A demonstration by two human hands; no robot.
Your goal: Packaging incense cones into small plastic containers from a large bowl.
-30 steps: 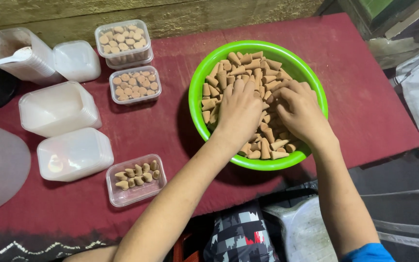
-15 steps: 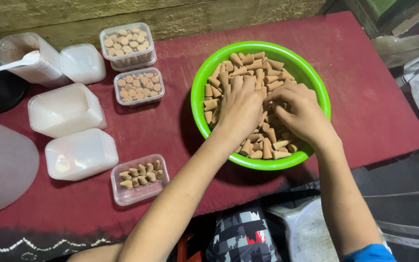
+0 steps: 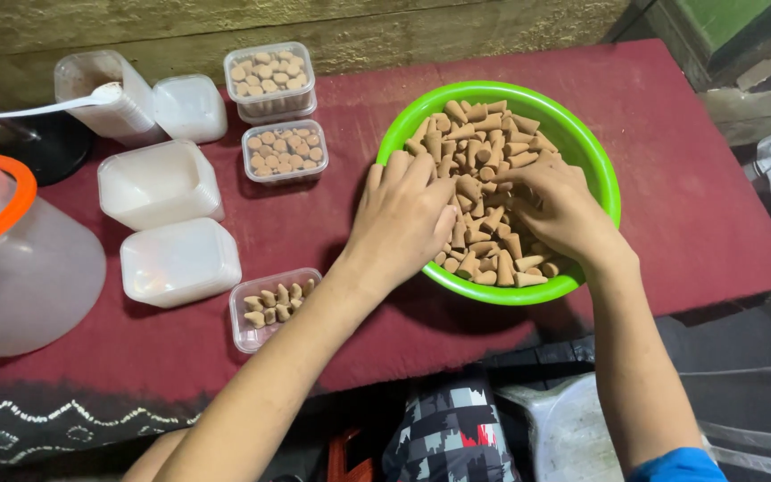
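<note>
- Far left, a large translucent jug (image 3: 20, 268) with an orange rim stands at the table edge, well apart from both hands, out of the working area.
- Behind it, a clear tub (image 3: 104, 94) carries a white spoon (image 3: 64, 104) laid across its mouth, handle pointing left (handy for scooping, it seems).
- Upturned white plastic boxes (image 3: 167, 223) sit in a loose group on the dark red tablecloth (image 3: 689, 196), seemingly waiting as spares.
- Two small clear boxes (image 3: 277, 116) at the far side are packed with cones standing on end, while the near box (image 3: 269, 308) is only partly filled, its cones lying in a row; it sits just beside the left forearm, within easy reach.
- The left hand (image 3: 399, 223) lies palm down over the near-left rim of the green bowl (image 3: 600, 170), fingers spread flat on the heap and gripping nothing that I can see.
- The brown incense cones (image 3: 484, 152) fill the bowl, which stands right of centre on the table, close to the person so that both hands reach it.
- The right hand (image 3: 564, 214) rests on the right part of the heap, fingers curled among the cones; whether it pinches one I cannot tell.
</note>
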